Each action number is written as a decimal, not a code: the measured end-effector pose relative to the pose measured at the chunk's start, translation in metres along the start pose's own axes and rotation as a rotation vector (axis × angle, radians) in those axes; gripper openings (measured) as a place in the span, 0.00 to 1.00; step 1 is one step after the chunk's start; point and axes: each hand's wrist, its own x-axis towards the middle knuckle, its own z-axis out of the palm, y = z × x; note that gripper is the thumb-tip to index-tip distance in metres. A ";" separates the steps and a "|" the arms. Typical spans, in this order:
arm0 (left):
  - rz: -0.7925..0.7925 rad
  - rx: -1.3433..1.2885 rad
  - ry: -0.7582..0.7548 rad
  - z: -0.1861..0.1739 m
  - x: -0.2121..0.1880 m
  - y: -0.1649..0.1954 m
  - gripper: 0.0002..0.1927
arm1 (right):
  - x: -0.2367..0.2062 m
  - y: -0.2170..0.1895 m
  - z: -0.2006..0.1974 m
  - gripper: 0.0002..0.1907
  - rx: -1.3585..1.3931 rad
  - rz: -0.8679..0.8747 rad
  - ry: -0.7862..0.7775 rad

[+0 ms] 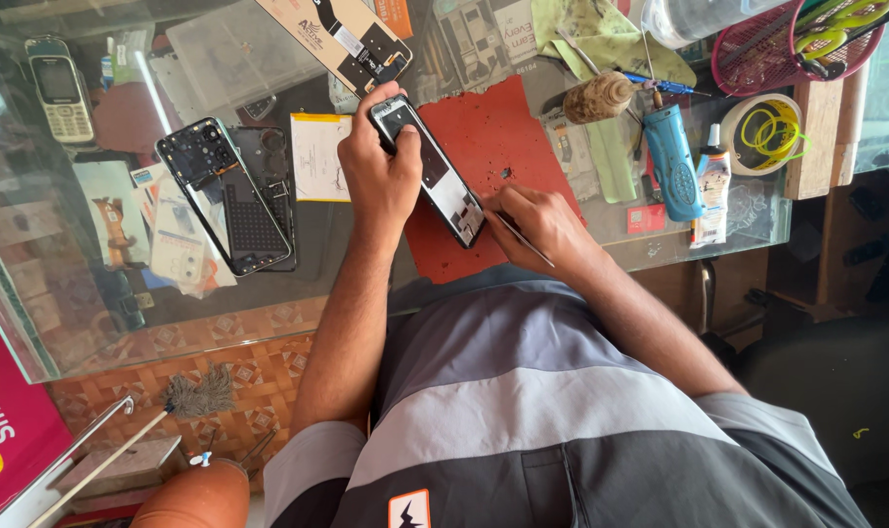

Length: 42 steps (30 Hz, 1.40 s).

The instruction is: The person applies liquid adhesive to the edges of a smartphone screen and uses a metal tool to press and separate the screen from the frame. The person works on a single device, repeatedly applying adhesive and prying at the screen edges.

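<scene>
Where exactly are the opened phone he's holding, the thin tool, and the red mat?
opened phone (435,174), head view, middle of its exposed inside.
thin tool (528,242), head view, shaft below the right hand.
red mat (493,127), head view, bare upper part.

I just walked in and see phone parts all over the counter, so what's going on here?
A person at a glass counter is working on an opened black smartphone. The left hand holds the phone tilted over a red rubber mat, while the right hand holds a thin metal tool at the phone's lower end. A separate black phone frame lies to the left, beside a pale flat battery. A blue cylindrical tool lies to the right.
</scene>
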 end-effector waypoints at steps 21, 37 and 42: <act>-0.159 0.064 -0.077 -0.002 -0.009 0.025 0.07 | -0.041 -0.018 -0.008 0.04 -0.157 -0.025 -0.050; -0.211 0.110 -0.237 0.008 -0.015 0.033 0.07 | -0.026 -0.025 -0.011 0.12 -0.124 0.013 -0.067; -0.169 0.075 -0.185 0.010 -0.021 0.031 0.06 | -0.022 -0.017 -0.001 0.11 -0.092 -0.035 0.027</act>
